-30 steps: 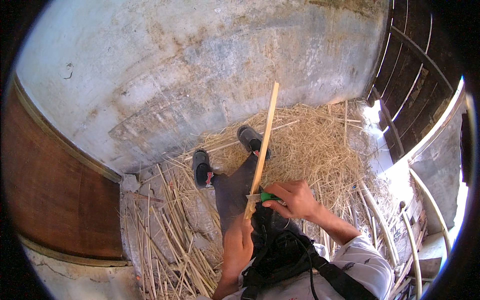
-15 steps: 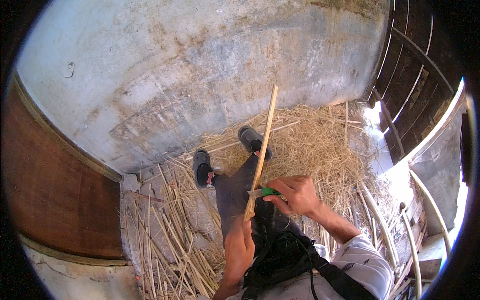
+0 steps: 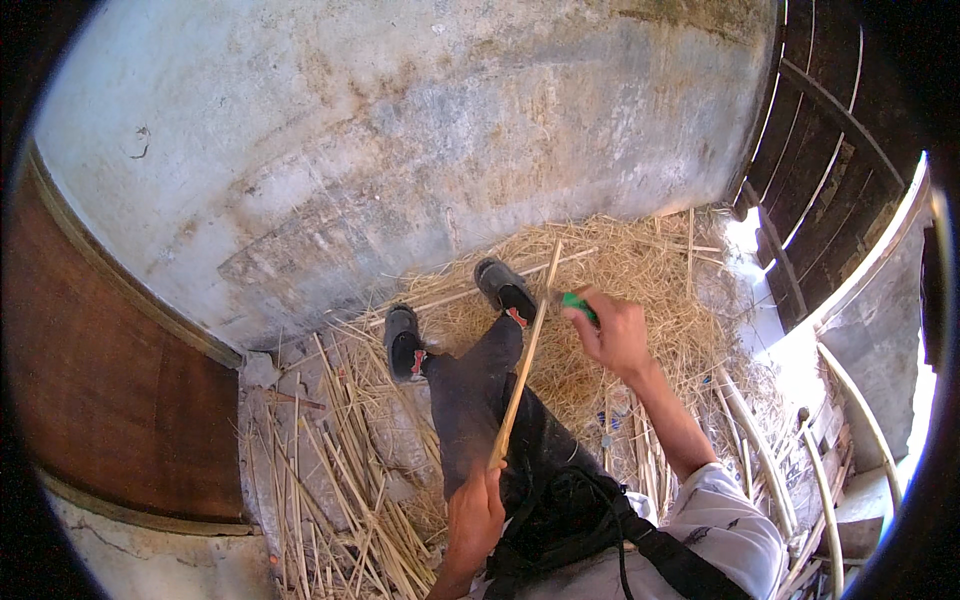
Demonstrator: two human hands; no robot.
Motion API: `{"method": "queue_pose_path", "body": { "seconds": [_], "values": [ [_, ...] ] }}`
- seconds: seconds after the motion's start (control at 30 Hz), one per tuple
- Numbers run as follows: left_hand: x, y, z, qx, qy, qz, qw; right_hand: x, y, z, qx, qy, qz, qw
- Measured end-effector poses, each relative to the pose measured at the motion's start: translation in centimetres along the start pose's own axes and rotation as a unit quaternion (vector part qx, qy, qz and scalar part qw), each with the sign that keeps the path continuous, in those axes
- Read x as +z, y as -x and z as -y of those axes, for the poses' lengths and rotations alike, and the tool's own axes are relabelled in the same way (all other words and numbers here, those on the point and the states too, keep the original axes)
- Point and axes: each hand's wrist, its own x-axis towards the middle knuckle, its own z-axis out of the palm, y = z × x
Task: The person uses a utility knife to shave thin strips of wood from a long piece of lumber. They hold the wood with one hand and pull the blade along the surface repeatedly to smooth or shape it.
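Observation:
My left hand is closed on the near end of a long, pale bamboo strip, which slants up and away over my right leg. In my right hand is a knife with a green handle, gripped in closed fingers. Its blade is blurred and lies close to the far part of the strip; whether it touches cannot be made out.
Curly pale shavings cover the floor around my shoes. Loose thin strips lie in a heap at the left. Ahead rises a stained wall, with a brown panel at left and poles at right.
My right hand has moved forward with the knife, from near my left hand toward the strip's far end. The strip's far end appears lower. My left hand keeps its grip.

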Motion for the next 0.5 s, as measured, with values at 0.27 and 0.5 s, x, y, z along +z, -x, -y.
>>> {"method": "queue_pose_path", "body": {
  "seconds": [0.27,0.5],
  "values": [
    [0.0,1.8,1.1,-0.010,-0.012,0.040,0.999,-1.5,-2.7,-7.1,0.187,0.038,-0.048,0.980],
    [0.3,0.4,2.1,0.009,0.028,0.008,1.000,-1.1,0.6,-4.9,0.183,-0.080,0.035,0.979]
  ]
}}
